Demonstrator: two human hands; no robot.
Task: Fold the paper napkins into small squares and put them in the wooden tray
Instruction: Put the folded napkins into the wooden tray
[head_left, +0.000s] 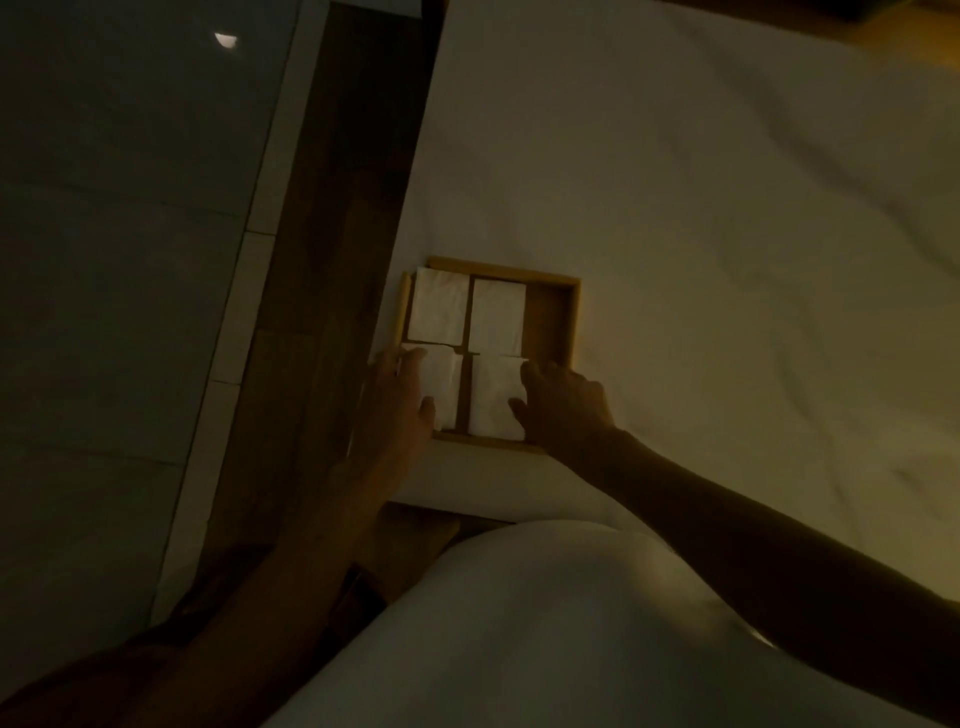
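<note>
On a dim room's white bed (727, 208), one wooden tray (575, 322) holds four napkins (439, 306). Left hand (400, 400) lies flat; right hand (566, 405) pinches the near-right napkin (493, 400).

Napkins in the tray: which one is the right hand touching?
The near-right napkin, with the right hand on its right edge. The left hand touches the near-left napkin instead.

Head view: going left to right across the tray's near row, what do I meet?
In order: left hand → near-left napkin → wooden divider → near-right napkin → right hand.
</note>
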